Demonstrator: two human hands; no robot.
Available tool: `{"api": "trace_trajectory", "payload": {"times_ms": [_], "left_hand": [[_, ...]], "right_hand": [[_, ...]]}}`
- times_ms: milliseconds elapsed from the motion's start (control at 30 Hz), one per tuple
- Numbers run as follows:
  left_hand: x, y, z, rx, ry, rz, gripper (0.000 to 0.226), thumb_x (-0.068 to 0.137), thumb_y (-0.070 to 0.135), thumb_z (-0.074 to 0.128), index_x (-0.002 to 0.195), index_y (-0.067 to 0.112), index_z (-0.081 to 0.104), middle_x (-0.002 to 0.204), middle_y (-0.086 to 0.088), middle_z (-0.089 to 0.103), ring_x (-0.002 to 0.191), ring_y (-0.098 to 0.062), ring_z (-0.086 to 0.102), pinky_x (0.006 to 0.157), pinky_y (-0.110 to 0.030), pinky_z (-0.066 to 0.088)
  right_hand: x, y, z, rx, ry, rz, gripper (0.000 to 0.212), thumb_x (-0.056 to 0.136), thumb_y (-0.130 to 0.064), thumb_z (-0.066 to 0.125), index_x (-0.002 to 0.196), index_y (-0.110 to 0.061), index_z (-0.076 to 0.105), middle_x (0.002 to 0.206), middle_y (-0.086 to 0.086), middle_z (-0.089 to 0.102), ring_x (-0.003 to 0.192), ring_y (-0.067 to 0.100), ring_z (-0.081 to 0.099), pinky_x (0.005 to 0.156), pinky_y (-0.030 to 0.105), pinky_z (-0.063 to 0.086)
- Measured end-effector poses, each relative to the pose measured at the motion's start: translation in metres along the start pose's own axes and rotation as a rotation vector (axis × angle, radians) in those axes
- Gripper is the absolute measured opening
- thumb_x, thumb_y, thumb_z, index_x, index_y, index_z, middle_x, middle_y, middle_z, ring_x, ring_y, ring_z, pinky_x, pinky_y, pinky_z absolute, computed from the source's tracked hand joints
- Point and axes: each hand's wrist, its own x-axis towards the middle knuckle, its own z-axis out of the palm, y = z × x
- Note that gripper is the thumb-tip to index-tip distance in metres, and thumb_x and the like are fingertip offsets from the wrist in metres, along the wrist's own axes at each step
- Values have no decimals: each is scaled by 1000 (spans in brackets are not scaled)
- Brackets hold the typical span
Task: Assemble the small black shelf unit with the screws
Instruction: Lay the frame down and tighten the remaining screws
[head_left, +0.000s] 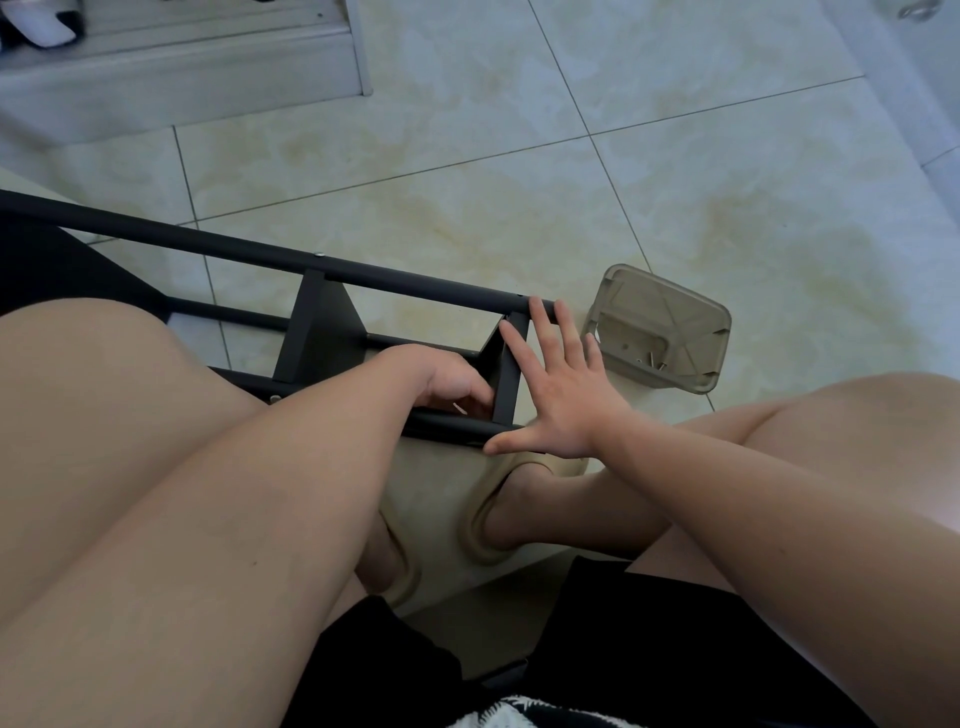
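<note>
Black shelf unit (322, 332) lies sideways on the floor, left hand (447, 382) curled inside its frame, hold unclear, right hand (561, 395) spread flat against its end, tub (670, 293) of screws (655, 361) just beside it.

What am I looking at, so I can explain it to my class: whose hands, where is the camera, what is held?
No machine here: one camera worn on a person's head looks down at their own hands. The black shelf frame lies on its side over the tiled floor. The right hand presses flat, fingers spread, against its end. The left hand reaches inside, fingers curled round a small silvery piece, probably a screw. A clear tub beside it holds loose screws.
</note>
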Motion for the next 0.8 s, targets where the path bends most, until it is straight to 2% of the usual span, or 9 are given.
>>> {"api": "trace_trajectory", "payload": {"times_ms": [133, 200, 300, 433, 533, 667, 800], "left_hand": [[0, -1, 0, 8, -16, 0, 14, 89, 14, 64, 99, 10, 74, 77, 2, 74, 65, -9, 68, 64, -20, 50], [0, -2, 0, 19, -26, 3, 14, 87, 11, 63, 98, 11, 73, 76, -1, 71, 64, -13, 66, 63, -21, 50], [1, -3, 0, -1, -22, 11, 14, 86, 7, 61, 94, 11, 71, 78, -6, 68, 72, -20, 63, 72, -27, 49], [3, -4, 1, -78, 11, 36, 22, 88, 7, 60, 105, 4, 74, 92, -4, 71, 86, -18, 65, 86, -28, 52], [1, -2, 1, -18, -4, 0, 15, 88, 14, 65, 98, 9, 75, 83, 0, 76, 74, -13, 71, 72, -25, 53], [0, -2, 1, 20, -7, -2, 14, 87, 13, 65, 99, 10, 72, 76, -3, 70, 72, -19, 63, 76, -28, 48], [-2, -1, 2, -3, -16, 39, 13, 87, 5, 60, 99, 10, 63, 76, -7, 58, 71, -21, 53, 69, -28, 45]], "right_hand": [[0, 0, 0, -3, 3, -2, 138, 51, -107, 29, 156, -34, -23, 151, 0, -52, 146, 32, -39, 119, 69, 3], [0, 0, 0, -7, 0, -1, 138, 51, -107, 28, 156, -34, -23, 149, -1, -54, 146, 32, -39, 119, 69, 4], [0, 0, 0, -6, -3, 0, 138, 51, -107, 29, 156, -34, -22, 148, -2, -55, 146, 32, -39, 119, 69, 4], [0, 0, 0, 4, 3, -1, 138, 52, -106, 31, 156, -34, -22, 149, -2, -54, 146, 31, -39, 120, 69, 3], [0, 0, 0, 10, 3, -1, 137, 51, -106, 32, 156, -35, -22, 148, -3, -55, 146, 31, -39, 120, 69, 3], [0, 0, 0, 15, 7, 0, 138, 51, -106, 33, 157, -35, -21, 149, -3, -54, 146, 31, -38, 119, 69, 3], [0, 0, 1, 6, 15, 0, 137, 52, -106, 33, 156, -35, -21, 153, -1, -50, 146, 31, -39, 120, 69, 3]]}}
